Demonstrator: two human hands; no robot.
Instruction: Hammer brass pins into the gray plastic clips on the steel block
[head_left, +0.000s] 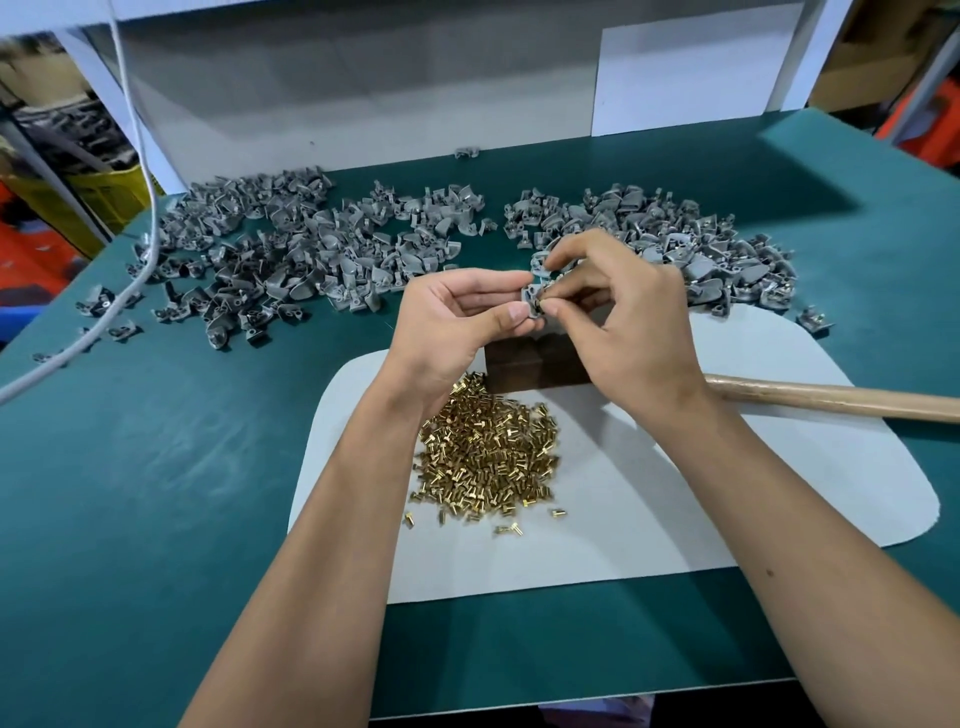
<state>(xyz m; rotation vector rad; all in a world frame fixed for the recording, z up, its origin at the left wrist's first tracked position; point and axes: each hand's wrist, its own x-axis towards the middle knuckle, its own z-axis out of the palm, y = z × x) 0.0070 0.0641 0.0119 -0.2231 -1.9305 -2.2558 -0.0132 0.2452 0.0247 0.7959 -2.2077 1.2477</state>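
Held above the steel block (535, 364): a gray clip (531, 301), pinched in the fingers of the left hand (457, 317), with a brass pin (540, 307) pressed to it between thumb and forefinger of the right hand (623, 312). Heaped just below on the white mat (727, 493), loose brass pins (483, 452); beside the block, a wooden hammer handle (831, 400); spread across the green counter (156, 467) behind, piles of gray clips (291, 249).

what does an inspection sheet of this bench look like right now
surface: green mat with a white sheet on it
job's things: gray clip held above the steel block; brass pins heaped on the sheet; clip piles behind
clutter: hammer handle lying at right
grippers: left hand holds the clip; right hand pinches a pin at it
cables: gray cable hanging at left
surroundings: yellow crate, cardboard boxes
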